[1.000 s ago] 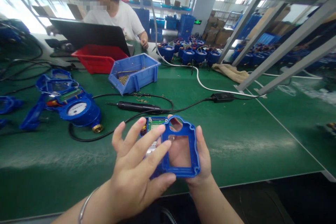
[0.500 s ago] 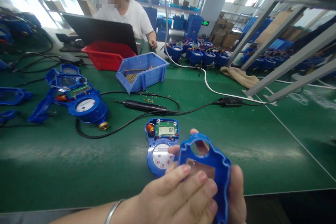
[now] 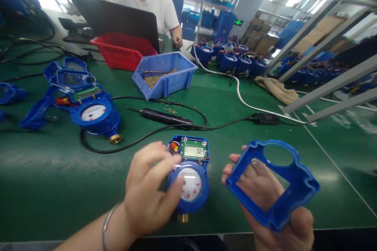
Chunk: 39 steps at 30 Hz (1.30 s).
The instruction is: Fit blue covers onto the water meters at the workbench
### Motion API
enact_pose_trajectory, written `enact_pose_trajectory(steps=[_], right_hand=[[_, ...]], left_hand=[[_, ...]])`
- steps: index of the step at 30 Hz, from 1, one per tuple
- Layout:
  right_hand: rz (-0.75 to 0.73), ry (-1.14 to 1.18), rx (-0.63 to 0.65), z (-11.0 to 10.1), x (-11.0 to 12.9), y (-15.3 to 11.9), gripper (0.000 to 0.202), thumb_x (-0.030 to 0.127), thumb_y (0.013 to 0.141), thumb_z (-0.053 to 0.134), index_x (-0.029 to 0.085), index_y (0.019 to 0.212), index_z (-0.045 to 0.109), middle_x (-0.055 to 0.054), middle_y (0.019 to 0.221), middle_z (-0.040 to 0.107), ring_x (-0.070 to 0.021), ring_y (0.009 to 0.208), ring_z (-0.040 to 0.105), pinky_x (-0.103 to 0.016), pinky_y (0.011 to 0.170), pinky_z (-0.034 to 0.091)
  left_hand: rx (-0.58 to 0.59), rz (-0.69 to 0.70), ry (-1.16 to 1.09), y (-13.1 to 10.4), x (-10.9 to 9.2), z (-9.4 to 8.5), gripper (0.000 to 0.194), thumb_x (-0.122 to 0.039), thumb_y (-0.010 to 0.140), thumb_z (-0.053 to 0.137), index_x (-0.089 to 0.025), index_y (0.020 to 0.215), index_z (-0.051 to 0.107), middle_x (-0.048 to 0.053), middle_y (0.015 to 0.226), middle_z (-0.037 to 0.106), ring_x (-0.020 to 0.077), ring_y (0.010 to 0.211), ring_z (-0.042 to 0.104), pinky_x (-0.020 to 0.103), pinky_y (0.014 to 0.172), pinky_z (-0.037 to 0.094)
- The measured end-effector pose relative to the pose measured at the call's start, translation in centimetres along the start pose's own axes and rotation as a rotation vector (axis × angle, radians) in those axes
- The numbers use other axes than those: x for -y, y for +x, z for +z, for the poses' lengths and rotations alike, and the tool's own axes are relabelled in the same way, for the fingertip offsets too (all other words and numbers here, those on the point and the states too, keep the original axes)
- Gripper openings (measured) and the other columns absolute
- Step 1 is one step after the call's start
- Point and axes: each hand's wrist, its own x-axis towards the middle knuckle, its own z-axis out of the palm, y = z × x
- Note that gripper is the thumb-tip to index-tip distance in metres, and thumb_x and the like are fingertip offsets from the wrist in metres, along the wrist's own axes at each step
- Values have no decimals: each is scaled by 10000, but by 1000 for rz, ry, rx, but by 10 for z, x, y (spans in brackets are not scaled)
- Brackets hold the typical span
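Left hand (image 3: 149, 190) hides meter (image 3: 190, 178) left side.

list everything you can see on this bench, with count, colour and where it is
water meter: 1, blue, open, near edge between the hands
cover frame: 1, blue, held at right
second water meter: 1, blue, brass fitting, left
loose covers: several, blue, far left
screw bin: 1, blue, brass screws inside, centre back
red bin: 1, behind the screw bin
electric screwdriver: 1, black, corded, centre
power adapter: 1, black, right of centre
meter batch: many, blue, far back
cloth: 1, beige, right back
laptop: 1, black, back
co-worker: 1, white shirt, behind laptop
table: green
left hand: touching the water meter
right hand: holding the cover frame
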Motion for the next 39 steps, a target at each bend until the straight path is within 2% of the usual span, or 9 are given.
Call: enact_pose_trajectory(steps=[3, 7, 12, 16, 20, 22, 26, 30, 39], right_hand=[[-20, -44, -78, -3, 4, 11, 588, 570, 591, 719, 244, 1072, 626, -90, 1116, 591, -243, 920, 576, -358, 796, 502], [12, -22, -74, 1, -2, 18, 546, 592, 646, 670, 273, 1086, 614, -91, 1167, 556, -253, 915, 561, -351, 646, 525], [39, -41, -37, -3, -8, 27, 520, 545, 674, 686, 258, 1101, 608, -104, 1155, 579, -278, 968, 576, -347, 643, 536], [46, -74, -61, -11, -6, 36, 554, 555, 720, 638, 220, 1157, 578, -129, 1187, 575, -280, 1038, 561, -348, 698, 534], [42, -109, -78, -12, -6, 45, 545, 572, 763, 577, 201, 1162, 589, -131, 1198, 581, -262, 1042, 567, -327, 710, 528], [31, -145, -69, -11, -8, 49, 528, 589, 783, 538, 201, 1131, 617, -121, 1170, 603, -249, 1022, 578, -309, 695, 526], [-82, -327, 36, -13, -12, 55, 461, 547, 835, 488, 218, 1126, 626, -83, 1137, 621, -229, 1016, 572, -319, 747, 510], [-226, -703, 186, -9, -10, 63, 451, 448, 785, 617, 298, 1204, 546, -33, 1260, 526, -242, 1137, 501, -402, 959, 424], [-505, -1424, 497, 25, -12, 80, 626, 286, 688, 711, 172, 1226, 414, -94, 1191, 494, -228, 1126, 456, -383, 995, 381]], left_hand=[[162, -38, 41, 17, 25, 20, 311, -377, 805, 558, -159, 1008, 649, 150, 1169, 500, 334, 1172, 415, 543, 957, 375], [428, 0, 80, 22, 30, 34, 511, -649, 753, 480, -245, 977, 698, 162, 1327, 423, 422, 1282, 260, 681, 982, 171], [583, -38, 21, 19, 30, 32, 564, -594, 767, 517, -200, 1163, 593, 210, 1341, 402, 408, 1284, 283, 646, 961, 292], [563, -80, -137, 11, 35, 33, 440, -476, 816, 526, -191, 1146, 585, 197, 1343, 380, 335, 1216, 410, 518, 921, 436], [415, -153, -223, -3, 33, 33, 317, -322, 830, 544, -233, 1134, 556, 130, 1375, 369, 291, 1239, 403, 487, 973, 415], [333, -249, -307, -11, 33, 33, 435, -268, 816, 561, -239, 1238, 458, 126, 1409, 335, 289, 1278, 363, 496, 1016, 374], [370, -672, -650, -23, 35, 37, 835, -382, 745, 642, -219, 1408, 164, 163, 1470, 225, 354, 1327, 272, 545, 1053, 306], [419, -1075, -1097, -22, 33, 44, 993, -406, 646, 735, -227, 1404, 120, 150, 1451, 286, 351, 1282, 357, 472, 1034, 364], [420, -1009, -1171, -11, 32, 43, 812, -337, 615, 766, -214, 1292, 335, 128, 1315, 453, 349, 1221, 421, 463, 1003, 373]])
